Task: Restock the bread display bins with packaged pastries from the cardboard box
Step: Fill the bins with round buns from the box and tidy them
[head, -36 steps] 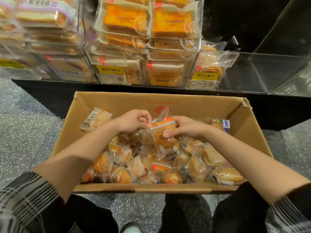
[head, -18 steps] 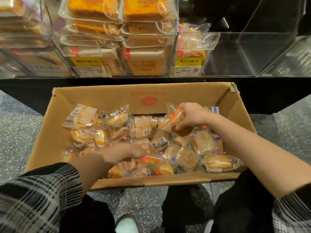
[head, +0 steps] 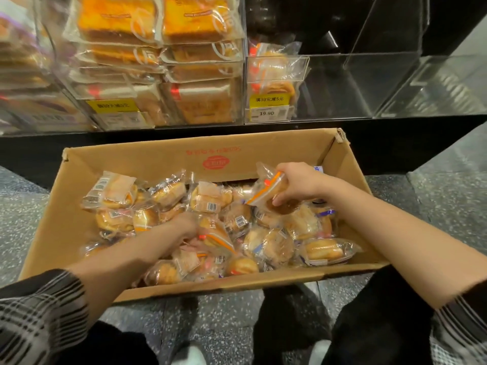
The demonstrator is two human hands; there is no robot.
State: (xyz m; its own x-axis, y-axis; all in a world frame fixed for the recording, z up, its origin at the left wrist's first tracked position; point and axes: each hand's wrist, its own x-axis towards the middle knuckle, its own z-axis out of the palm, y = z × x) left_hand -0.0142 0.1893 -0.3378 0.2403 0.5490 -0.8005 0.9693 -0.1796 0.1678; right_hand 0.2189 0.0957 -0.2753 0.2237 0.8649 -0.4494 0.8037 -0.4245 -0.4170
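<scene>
An open cardboard box (head: 163,159) sits on the floor, holding several clear-wrapped pastries (head: 274,248). My right hand (head: 297,183) grips an orange-striped pastry packet (head: 271,192) just above the pile at the box's back right. My left hand (head: 185,225) reaches down into the middle of the pile; its fingers are blurred and partly hidden among the packets. Above the box stands a clear display bin (head: 303,67) with a 19.90 price tag (head: 267,113) and a few similar pastries inside.
Bins of orange sliced cake packs (head: 163,48) fill the shelf to the left. Clear acrylic bins (head: 390,83) stand at the right with nothing visible inside. A black shelf base runs behind the box. Speckled grey floor (head: 23,217) surrounds it; my dark-trousered legs are below.
My left hand let go of the packet both hands held, dropped to the near side, then pushed into the pile's middle. My right hand carried the striped packet to the back right.
</scene>
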